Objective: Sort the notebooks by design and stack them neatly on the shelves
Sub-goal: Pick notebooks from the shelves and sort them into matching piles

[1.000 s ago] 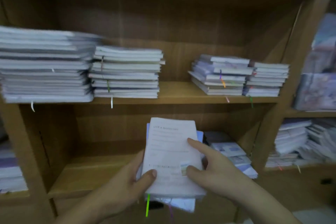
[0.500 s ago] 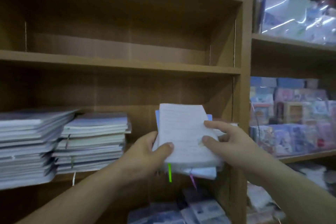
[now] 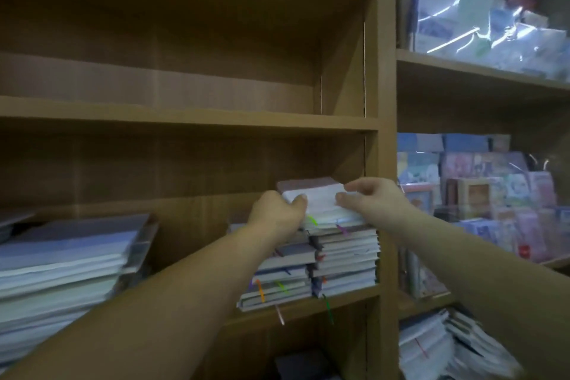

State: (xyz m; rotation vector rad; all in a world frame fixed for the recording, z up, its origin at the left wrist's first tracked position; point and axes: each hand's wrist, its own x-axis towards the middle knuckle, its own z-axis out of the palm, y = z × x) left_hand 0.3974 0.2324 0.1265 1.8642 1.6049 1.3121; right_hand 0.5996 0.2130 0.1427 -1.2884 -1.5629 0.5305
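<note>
A small bundle of white-covered notebooks [image 3: 320, 202] with green and purple ribbon markers lies flat on top of the right-hand pile [image 3: 345, 259] on the middle shelf [image 3: 197, 203]. My left hand [image 3: 277, 213] grips the bundle's left edge, thumb on top. My right hand [image 3: 370, 199] grips its right edge, fingers curled over the cover. A lower, leaning pile [image 3: 277, 281] stands just left of the right-hand pile, partly hidden by my left forearm.
Two tall notebook piles [image 3: 64, 268] fill the left of the same shelf. The shelf above [image 3: 185, 117] shows bare wood. A wooden upright [image 3: 385, 163] divides off the right bay, which holds plastic-wrapped packs [image 3: 481, 182] and more notebooks [image 3: 438, 345] below.
Both hands raised the bundle from chest height, tipped it flat and carried it forward and right onto the right-hand pile. The view swung up and to the right.
</note>
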